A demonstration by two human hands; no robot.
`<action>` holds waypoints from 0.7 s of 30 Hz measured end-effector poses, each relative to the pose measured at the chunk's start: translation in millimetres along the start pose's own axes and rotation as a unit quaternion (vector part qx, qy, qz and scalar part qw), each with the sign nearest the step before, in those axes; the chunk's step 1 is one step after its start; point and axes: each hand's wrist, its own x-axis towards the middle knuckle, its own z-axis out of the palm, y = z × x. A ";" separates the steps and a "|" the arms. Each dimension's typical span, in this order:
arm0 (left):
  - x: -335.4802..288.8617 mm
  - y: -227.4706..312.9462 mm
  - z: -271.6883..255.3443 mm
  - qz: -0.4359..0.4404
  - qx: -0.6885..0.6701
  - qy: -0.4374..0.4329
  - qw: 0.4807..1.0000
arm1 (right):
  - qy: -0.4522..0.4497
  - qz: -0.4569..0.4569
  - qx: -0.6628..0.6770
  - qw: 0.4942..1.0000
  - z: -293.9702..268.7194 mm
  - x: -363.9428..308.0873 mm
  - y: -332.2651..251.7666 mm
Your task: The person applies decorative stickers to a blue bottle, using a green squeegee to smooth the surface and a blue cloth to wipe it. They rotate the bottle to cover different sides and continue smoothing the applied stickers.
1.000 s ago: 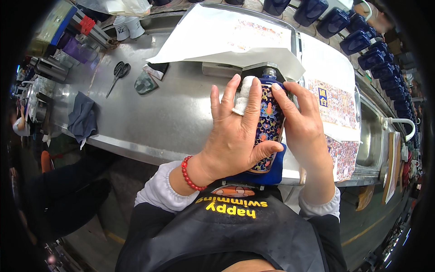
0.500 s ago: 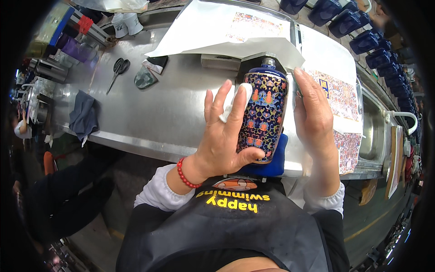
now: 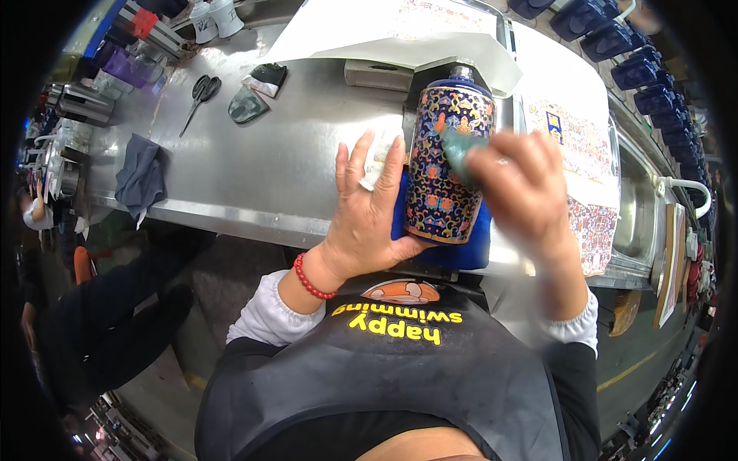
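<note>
A dark blue vase [image 3: 447, 157] with a dense coloured flower pattern stands on a blue pad [image 3: 477, 246] at the near edge of the steel table [image 3: 254, 165]. My left hand [image 3: 367, 211] braces the vase's left side, fingers spread, with a scrap of white paper [image 3: 377, 157] under the fingertips. My right hand [image 3: 523, 192], blurred by motion, presses a small green scraper-like piece [image 3: 461, 150] against the vase's patterned front.
Scissors [image 3: 198, 96], a green pad [image 3: 247, 104] and a grey cloth [image 3: 141, 175] lie on the table's left part. Large printed paper sheets [image 3: 569, 131] cover the far and right side. Dark blue mugs [image 3: 638, 69] line the back right. A sink [image 3: 638, 215] sits at right.
The vase has come upright and nearer to me. My right hand has moved from its right side onto the front, now rubbing with the green piece.
</note>
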 end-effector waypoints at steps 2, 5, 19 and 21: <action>1.3 -1.9 -3.2 -0.003 0.036 -0.024 0.999 | -0.050 -0.075 0.146 0.985 -12.3 0.5 -14.0; 6.5 -0.3 -8.5 0.025 0.067 -0.018 0.997 | -0.006 0.031 0.305 0.952 -13.8 2.1 -10.5; 13.2 -4.8 -0.3 0.076 0.106 -0.010 0.991 | -0.076 0.004 0.354 0.932 -15.5 -70.5 -28.7; 11.5 -1.5 -1.5 0.054 0.061 -0.011 0.997 | -0.039 0.084 0.361 0.928 -18.2 -83.3 -26.9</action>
